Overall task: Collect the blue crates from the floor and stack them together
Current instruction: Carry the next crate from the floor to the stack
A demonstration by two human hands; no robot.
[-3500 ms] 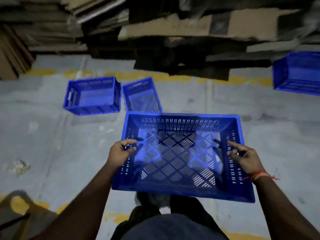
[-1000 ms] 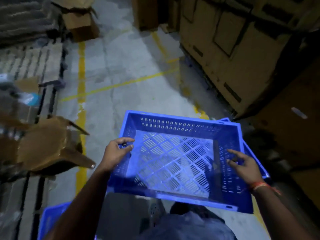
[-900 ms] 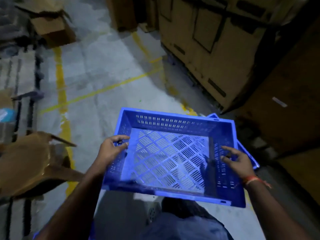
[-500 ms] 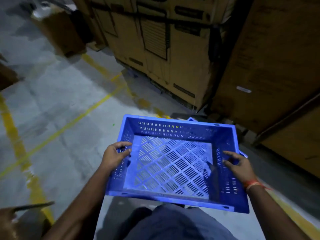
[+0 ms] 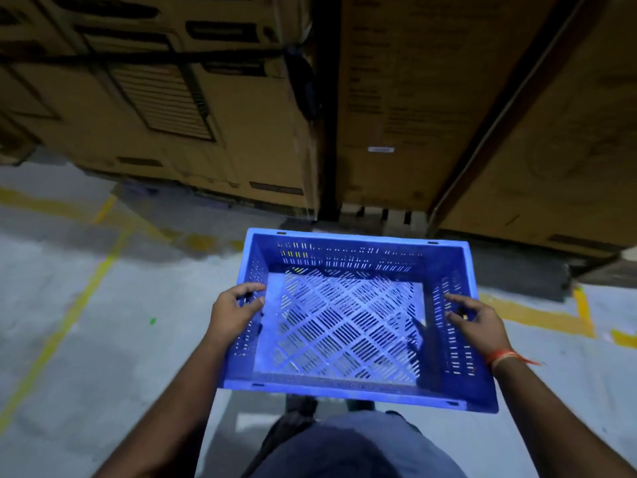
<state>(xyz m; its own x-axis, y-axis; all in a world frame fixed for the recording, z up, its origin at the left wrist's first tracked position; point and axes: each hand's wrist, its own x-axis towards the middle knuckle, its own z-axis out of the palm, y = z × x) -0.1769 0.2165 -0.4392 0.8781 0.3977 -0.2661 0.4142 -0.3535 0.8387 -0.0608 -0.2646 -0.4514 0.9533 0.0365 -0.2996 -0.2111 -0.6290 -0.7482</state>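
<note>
I carry one blue crate [image 5: 348,339] with a slotted lattice bottom, held level in front of my waist above the floor. My left hand [image 5: 234,312] grips its left wall, fingers curled over the rim into the handle slot. My right hand [image 5: 477,322] grips the right wall the same way; an orange thread is around that wrist. The crate is empty. Whatever lies on the floor directly beneath it is hidden, and no other blue crate shows.
Tall brown cardboard cartons [image 5: 206,105] stand as a wall right ahead, with a dark gap [image 5: 325,132] between two stacks. The grey concrete floor [image 5: 69,339] carries yellow painted lines [image 5: 79,298]. My legs and shoes show below the crate.
I have turned right with the crate, away from the other crates on the floor. The cartons now fill the view ahead. The blue crate edge seen behind mine is no longer visible.
</note>
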